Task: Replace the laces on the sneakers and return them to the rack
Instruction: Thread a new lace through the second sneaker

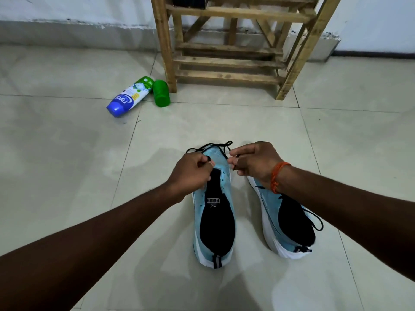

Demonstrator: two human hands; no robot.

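Pale floor tiles [67,167] are lying bare on both sides of the pair and in front of it, up to the wooden rack [226,61] that is standing against the wall [67,10]; the only clutter is lying to the left of the rack's near leg, where a white-and-blue bottle [128,98] is resting on its side with a green cap [161,93] just beside it. The two light-blue sneakers are sitting side by side on the floor, heels toward the person, toes and long axes pointing at the rack. The left sneaker [213,212] is lying nearly straight, and the right sneaker [280,221] is angling slightly outward, with its own black lace trailing loose near its heel. Over the toe end of the left sneaker, both hands are working the black lace [215,145]: the left hand [190,173] is curling closed and pinching one strand, while the right hand [256,161], an orange thread [277,176] at its wrist, is pinching the other, fingers folded in.
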